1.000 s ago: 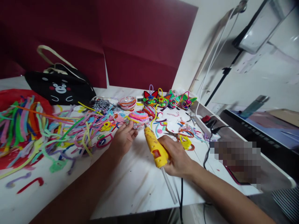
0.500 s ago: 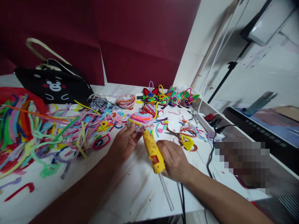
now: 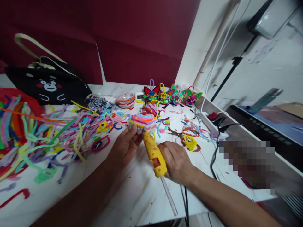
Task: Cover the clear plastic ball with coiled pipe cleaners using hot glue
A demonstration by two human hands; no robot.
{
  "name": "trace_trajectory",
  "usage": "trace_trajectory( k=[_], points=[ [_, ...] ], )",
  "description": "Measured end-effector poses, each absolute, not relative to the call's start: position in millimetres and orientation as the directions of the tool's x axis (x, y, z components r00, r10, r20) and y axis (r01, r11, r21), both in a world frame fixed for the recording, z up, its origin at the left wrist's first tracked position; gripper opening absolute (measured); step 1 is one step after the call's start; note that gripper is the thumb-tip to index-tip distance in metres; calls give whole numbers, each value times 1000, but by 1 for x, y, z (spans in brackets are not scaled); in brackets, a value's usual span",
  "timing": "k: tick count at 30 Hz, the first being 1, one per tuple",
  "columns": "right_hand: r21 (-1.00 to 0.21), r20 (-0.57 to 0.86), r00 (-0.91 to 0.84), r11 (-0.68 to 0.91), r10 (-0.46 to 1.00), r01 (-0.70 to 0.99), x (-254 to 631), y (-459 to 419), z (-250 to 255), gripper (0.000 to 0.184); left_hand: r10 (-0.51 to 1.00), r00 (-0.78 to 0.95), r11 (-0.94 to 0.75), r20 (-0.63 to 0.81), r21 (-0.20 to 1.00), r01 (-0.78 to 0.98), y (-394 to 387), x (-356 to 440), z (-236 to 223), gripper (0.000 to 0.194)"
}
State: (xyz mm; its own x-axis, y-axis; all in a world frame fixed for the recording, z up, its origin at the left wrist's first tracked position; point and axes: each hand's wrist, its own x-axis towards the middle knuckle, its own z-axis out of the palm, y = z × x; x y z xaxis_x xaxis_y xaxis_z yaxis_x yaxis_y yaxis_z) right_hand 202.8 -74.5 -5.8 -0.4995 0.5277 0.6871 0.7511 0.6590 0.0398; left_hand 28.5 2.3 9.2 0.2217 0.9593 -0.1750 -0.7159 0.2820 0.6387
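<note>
My right hand is wrapped round a yellow hot glue gun, with a clear glue stick poking out of its back end. The gun's tip meets the underside of a round clear ball striped with pink, orange and yellow pipe cleaners; whether it touches is hard to tell. My left hand pinches that ball at its lower left edge. Just behind it lies another striped ball. Orange-handled scissors rest to the right of the gun, partly under a yellow piece.
Loose pipe cleaners cover the left side. A black bag stands behind them. Several finished cat-faced ornaments line the back, beside a wrapped ball. A power strip with cables runs along the right edge.
The view has shifted slightly, moving the bag and left-hand pieces leftward. Both hands keep hold of the ball and glue gun, nearly still; the gun's tip sits a little further left.
</note>
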Motion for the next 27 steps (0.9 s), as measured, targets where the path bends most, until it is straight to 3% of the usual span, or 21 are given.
trace_trajectory(
  k=[27],
  points=[
    [13, 696, -467, 640, 545, 768, 201, -77, -7, 27, 961, 193, 275, -200, 581, -766, 3, 30, 10, 29]
  ],
)
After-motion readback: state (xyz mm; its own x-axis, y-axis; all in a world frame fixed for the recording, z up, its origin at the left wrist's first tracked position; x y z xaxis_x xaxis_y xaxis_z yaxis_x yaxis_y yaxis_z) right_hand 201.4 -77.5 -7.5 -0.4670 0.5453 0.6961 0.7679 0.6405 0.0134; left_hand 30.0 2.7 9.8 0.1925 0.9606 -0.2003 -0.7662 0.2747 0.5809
